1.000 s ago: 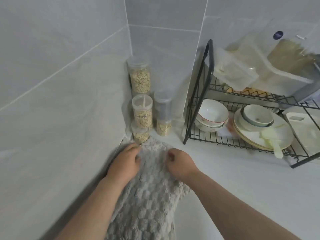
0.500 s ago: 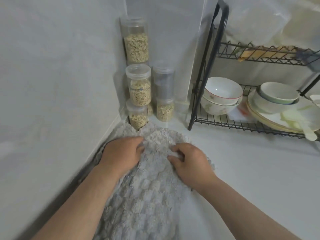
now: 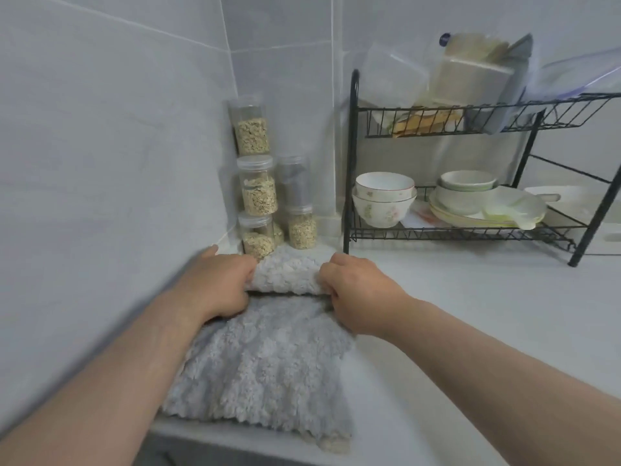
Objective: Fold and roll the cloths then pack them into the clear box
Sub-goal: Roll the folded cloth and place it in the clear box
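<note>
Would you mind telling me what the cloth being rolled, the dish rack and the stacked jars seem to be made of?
The cloth looks like plush microfibre or terry: matte grey with a tufted, bumpy pile. The dish rack is thin black wire and tubing, probably coated metal. The jars have see-through walls showing flakes inside, so they are likely clear plastic, though glass is possible.

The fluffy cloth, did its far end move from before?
Yes. The cloth's far end lay flat against the oat jars. Now it is curled towards the person into a roll just before the jars, gripped by the left hand and right hand.
</note>
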Demonstrator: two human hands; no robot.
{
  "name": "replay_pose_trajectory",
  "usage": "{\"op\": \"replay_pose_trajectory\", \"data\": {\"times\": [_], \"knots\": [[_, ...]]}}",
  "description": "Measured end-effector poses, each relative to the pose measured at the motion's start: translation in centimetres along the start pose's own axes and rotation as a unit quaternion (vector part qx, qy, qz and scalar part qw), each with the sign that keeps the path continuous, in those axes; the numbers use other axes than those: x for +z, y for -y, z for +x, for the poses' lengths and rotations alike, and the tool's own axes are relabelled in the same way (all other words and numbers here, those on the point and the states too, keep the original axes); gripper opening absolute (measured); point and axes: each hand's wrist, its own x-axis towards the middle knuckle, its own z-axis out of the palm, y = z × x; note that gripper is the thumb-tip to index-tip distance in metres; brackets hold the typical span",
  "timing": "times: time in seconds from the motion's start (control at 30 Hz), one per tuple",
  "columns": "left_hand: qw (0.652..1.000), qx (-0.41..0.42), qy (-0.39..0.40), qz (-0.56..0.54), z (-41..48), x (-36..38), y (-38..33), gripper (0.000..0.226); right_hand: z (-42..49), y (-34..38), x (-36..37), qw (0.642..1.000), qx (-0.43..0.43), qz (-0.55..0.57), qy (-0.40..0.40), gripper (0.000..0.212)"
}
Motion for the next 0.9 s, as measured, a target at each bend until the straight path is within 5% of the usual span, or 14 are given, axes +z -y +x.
{"op": "replay_pose_trajectory", "data": {"times": [0.2, 0.53, 0.9], "knots": [[0.991, -0.027, -0.125, 0.038, -3.3, -6.7, 0.6, 0.033, -1.8, 1.7, -3.0, 0.994, 0.086, 0.065, 0.014, 0.019], [0.978, -0.011, -0.206, 0.018, -6.1, -16.9, -0.9, 0.019, -4.6, 2.9, -15.7, 0.967, 0.183, 0.054, -0.17, 0.023], [0.971, 0.104, -0.199, -0.078, -1.6, -17.9, -12.5, 0.013, -13.8, -5.4, -21.7, 0.936, 0.307, -0.036, -0.167, 0.011]]}}
